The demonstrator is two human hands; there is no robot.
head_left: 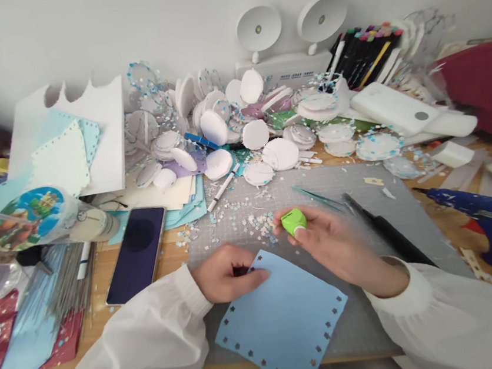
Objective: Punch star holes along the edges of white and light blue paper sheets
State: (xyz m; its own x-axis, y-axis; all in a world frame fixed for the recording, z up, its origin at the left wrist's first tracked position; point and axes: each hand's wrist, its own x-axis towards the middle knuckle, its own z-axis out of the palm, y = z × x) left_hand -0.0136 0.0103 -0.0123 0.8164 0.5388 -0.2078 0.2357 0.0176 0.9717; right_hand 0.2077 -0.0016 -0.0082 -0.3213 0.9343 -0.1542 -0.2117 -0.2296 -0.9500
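Observation:
My left hand (227,272) pinches the upper left corner of a light blue paper sheet (282,322) that lies on the grey cutting mat (340,197). Small punched shapes run along the sheet's edges. My right hand (332,243) holds a small green paper punch (293,221) just above the sheet's top corner, fingers wrapped round it. Tiny paper bits (245,217) are scattered on the mat beyond both hands.
A dark phone (136,253) lies to the left. A blue glue gun (490,222) rests at right, tweezers (318,197) and a black tool (379,228) on the mat. A heap of white discs (249,134), markers (364,52) and a white lamp (290,43) stand behind.

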